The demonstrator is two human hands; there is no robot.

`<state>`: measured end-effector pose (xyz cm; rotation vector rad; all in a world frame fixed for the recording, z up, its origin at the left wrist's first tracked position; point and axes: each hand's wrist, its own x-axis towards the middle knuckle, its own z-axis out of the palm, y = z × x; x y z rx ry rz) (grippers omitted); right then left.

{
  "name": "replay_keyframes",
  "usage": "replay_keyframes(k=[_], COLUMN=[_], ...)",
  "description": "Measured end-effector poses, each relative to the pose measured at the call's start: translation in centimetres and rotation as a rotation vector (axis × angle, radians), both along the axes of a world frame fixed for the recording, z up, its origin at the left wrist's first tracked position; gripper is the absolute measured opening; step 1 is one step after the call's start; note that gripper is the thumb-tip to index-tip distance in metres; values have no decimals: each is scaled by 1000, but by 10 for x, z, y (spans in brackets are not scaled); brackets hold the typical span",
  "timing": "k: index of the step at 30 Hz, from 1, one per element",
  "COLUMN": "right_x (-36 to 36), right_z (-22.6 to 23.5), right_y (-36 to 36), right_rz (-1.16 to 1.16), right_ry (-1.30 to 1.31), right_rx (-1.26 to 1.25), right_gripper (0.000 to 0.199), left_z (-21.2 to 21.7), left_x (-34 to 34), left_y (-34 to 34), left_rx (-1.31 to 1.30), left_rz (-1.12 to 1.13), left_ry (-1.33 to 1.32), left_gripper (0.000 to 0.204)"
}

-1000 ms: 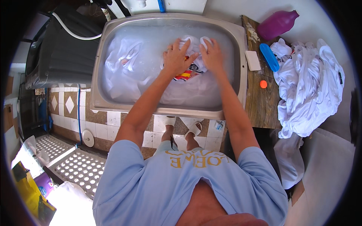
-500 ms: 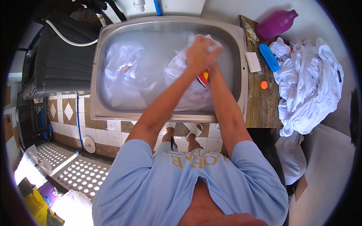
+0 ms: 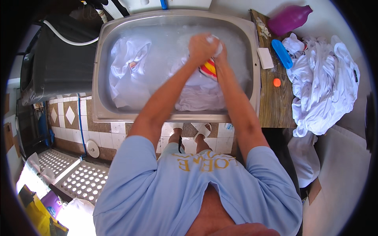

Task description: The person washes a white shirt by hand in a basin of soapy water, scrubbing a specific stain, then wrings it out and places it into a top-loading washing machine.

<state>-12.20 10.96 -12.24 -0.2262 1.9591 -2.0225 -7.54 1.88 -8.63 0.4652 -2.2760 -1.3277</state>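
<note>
In the steel sink of cloudy water, both my hands are closed on a white garment with a red, yellow and black patch. My left hand wraps over the bunched fabric. My right hand grips it close beside, partly hidden by the left hand and the cloth. A bit of white cloth pokes up between the hands, and the garment's lower part lies spread in the water. Another white garment floats on the left side of the sink, apart from my hands.
Right of the sink, a wooden counter bears a white soap bar, a blue brush, an orange cap, a purple bottle and a heap of white clothes. A dark grey bin stands on the left.
My hands have shifted slightly left, still together on the garment. More of its coloured patch shows. The view has tilted a little, so the sink sits higher.
</note>
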Motion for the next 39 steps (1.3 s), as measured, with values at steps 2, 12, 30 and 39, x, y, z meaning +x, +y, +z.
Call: replay_keyframes(k=[2, 12, 30, 39], right_x=[2, 62, 23, 25], right_z=[33, 14, -28, -7], right_y=[-13, 81, 14, -1], right_rz=[-64, 307, -118, -45], right_ry=[-669, 369, -693, -569], right_rx=[-500, 1129, -169, -292], right_gripper=[35, 88, 50, 45], left_z=[-26, -20, -59, 0], left_x=[-19, 108, 57, 26], left_y=[-46, -67, -4, 24], left_rx=[-190, -494, 104, -42], left_rz=[21, -199, 63, 217], left_ry=[29, -307, -102, -147], left_gripper=[51, 85, 72, 49])
